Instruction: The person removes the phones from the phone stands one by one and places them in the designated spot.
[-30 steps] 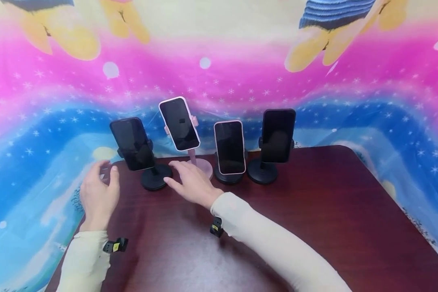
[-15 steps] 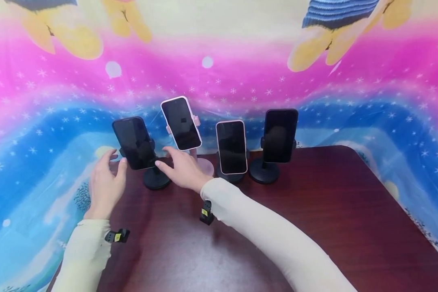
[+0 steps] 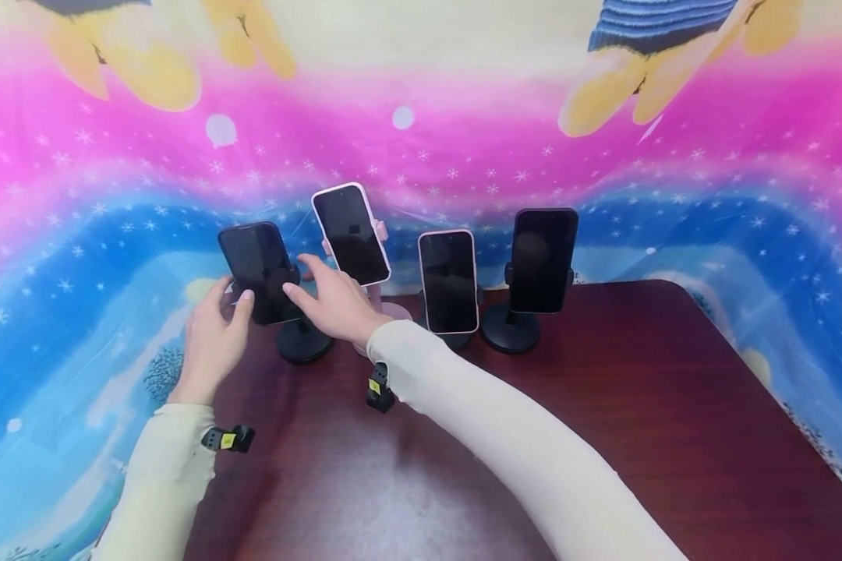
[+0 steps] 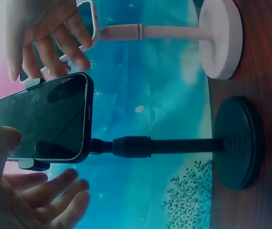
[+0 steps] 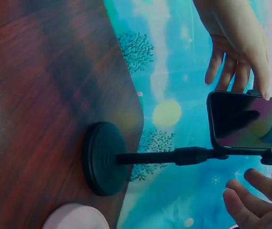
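A black phone sits tilted in the clamp of a black phone stand at the table's left. My left hand is at its left edge, the thumb overlapping the phone's front and the fingers spread beyond the edge. At the right edge is my right hand, thumb forward and fingers extended, overlapping the neighbouring pink stand. In the left wrist view the fingers of both hands lie loosely on either side of the clamp, with gaps to it. The right wrist view shows the left thumb right at the phone's rim.
A white-framed phone stands in the pink stand. Farther right are a pink-rimmed phone and another black phone, each on a black stand. All stand along the back of the dark wooden table, before a patterned cloth backdrop.
Both hands have moved up to the left phone, the right hand also leftward from beside the stand bases. The phones and stands stay put; the view shifts slightly.
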Tool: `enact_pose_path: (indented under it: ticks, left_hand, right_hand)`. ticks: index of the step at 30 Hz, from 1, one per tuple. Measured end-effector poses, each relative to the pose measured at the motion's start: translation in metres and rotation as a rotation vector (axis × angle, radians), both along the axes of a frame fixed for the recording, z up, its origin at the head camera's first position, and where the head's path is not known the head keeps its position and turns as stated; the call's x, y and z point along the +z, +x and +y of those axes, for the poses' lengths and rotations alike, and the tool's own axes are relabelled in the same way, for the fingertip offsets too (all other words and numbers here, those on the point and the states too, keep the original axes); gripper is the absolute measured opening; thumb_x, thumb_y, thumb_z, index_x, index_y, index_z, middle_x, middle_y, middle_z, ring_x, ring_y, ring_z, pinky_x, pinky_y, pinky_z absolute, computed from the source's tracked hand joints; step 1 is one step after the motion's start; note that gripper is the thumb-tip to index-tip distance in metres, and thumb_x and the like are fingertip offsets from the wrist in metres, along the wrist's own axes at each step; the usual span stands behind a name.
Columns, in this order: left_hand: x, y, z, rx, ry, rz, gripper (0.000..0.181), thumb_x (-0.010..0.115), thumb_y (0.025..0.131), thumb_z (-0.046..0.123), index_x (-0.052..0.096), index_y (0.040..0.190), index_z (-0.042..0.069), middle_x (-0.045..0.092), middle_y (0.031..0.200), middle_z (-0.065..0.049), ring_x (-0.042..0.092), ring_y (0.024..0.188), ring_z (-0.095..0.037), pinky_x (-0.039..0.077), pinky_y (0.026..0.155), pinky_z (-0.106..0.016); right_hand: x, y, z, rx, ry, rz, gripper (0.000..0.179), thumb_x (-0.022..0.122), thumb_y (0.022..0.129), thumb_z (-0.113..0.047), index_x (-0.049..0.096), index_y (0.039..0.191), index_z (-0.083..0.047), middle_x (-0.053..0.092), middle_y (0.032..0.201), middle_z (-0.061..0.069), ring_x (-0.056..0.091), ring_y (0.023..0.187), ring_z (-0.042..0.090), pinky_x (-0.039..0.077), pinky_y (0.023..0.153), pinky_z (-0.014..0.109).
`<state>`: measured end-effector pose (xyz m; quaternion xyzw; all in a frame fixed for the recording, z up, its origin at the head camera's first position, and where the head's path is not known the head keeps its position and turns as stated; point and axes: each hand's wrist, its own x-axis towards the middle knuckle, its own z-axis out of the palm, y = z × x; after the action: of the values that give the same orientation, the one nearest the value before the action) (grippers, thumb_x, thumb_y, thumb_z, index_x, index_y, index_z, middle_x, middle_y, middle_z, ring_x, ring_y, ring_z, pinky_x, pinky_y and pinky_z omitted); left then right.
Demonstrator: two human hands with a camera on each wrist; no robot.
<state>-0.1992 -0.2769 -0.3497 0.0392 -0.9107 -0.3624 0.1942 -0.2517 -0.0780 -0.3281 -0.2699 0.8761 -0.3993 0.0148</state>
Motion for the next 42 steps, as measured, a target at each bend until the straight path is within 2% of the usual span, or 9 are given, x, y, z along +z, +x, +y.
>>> enact_pose_path:
  ticks: [5,10,19,25,26,29,33,40,42]
  left_hand:
    - [0.003,-0.002,0.000,-0.055,0.045,-0.051,0.062,0.037,0.107,0.046,0.033,0.158,0.010,0.051,0.146,-0.032,0.054,0.131,-0.051,0.043,0.106,-0.068]
    - [0.003,0.000,0.002,-0.073,0.069,-0.036,0.060,0.039,0.108,0.041,0.038,0.154,0.003,0.055,0.139,-0.036,0.056,0.128,-0.052,0.045,0.104,-0.067]
    - [0.002,0.007,0.008,-0.099,0.053,0.058,0.048,0.050,0.107,0.033,0.054,0.138,-0.004,0.062,0.133,-0.032,0.061,0.124,-0.047,0.049,0.103,-0.061]
    - [-0.002,0.013,0.012,-0.043,0.053,0.131,0.044,0.061,0.102,0.026,0.060,0.133,-0.005,0.066,0.129,-0.029,0.066,0.118,-0.043,0.051,0.099,-0.055]
    - [-0.002,0.014,0.013,-0.032,0.052,0.146,0.043,0.062,0.102,0.025,0.061,0.133,-0.005,0.066,0.128,-0.028,0.067,0.117,-0.042,0.052,0.098,-0.053]
    - [-0.003,0.016,0.016,-0.015,0.052,0.185,0.043,0.065,0.100,0.024,0.063,0.132,-0.004,0.068,0.125,-0.028,0.069,0.113,-0.041,0.057,0.094,-0.024]
    - [-0.001,0.021,0.021,-0.021,0.063,0.215,0.043,0.067,0.098,0.024,0.064,0.130,-0.004,0.069,0.124,-0.028,0.069,0.112,-0.041,0.038,0.081,0.005]
    - [0.003,0.034,0.027,-0.025,0.063,0.225,0.039,0.069,0.098,0.023,0.067,0.129,-0.001,0.070,0.121,-0.026,0.071,0.106,-0.032,0.042,0.079,0.004]
    - [0.006,0.039,0.030,-0.021,0.053,0.233,0.039,0.069,0.097,0.023,0.067,0.128,-0.002,0.071,0.121,-0.025,0.073,0.101,-0.009,0.041,0.079,0.004]
  right_hand:
    - [0.003,0.001,-0.004,0.013,0.020,0.049,0.059,0.052,0.105,-0.042,0.035,0.157,-0.020,0.059,0.146,0.000,0.062,0.128,0.014,0.051,0.108,0.034]
    - [-0.003,0.004,-0.003,0.003,-0.008,0.069,0.055,0.058,0.103,-0.034,0.040,0.152,-0.018,0.066,0.134,0.003,0.068,0.111,0.012,0.056,0.097,0.029]
    - [-0.011,0.010,0.000,-0.024,-0.059,0.127,0.046,0.063,0.101,-0.028,0.052,0.143,-0.011,0.070,0.107,0.004,0.063,0.086,0.010,0.053,0.078,0.021]
    - [-0.014,0.015,0.003,-0.039,-0.064,0.162,0.043,0.064,0.100,-0.030,0.055,0.139,-0.012,0.071,0.119,0.003,0.067,0.094,0.011,0.057,0.085,0.022]
    - [-0.014,0.016,0.004,-0.039,-0.065,0.164,0.043,0.064,0.100,-0.030,0.055,0.138,-0.012,0.071,0.121,0.003,0.068,0.096,0.011,0.057,0.087,0.023]
    - [-0.015,0.019,0.007,-0.039,-0.088,0.160,0.042,0.065,0.100,-0.030,0.057,0.137,-0.012,0.072,0.119,0.003,0.068,0.095,0.011,0.057,0.086,0.023]
    - [-0.016,0.023,0.012,-0.039,-0.137,0.164,0.040,0.067,0.099,-0.026,0.060,0.133,-0.010,0.072,0.109,0.004,0.066,0.090,0.010,0.055,0.082,0.020]
    - [-0.014,0.032,0.023,0.007,-0.207,0.164,0.038,0.069,0.097,-0.023,0.061,0.131,-0.007,0.069,0.101,0.004,0.061,0.085,0.009,0.050,0.077,0.014]
    - [-0.012,0.036,0.027,0.024,-0.216,0.162,0.038,0.069,0.098,-0.023,0.061,0.132,-0.007,0.069,0.102,0.004,0.061,0.085,0.009,0.050,0.077,0.013]
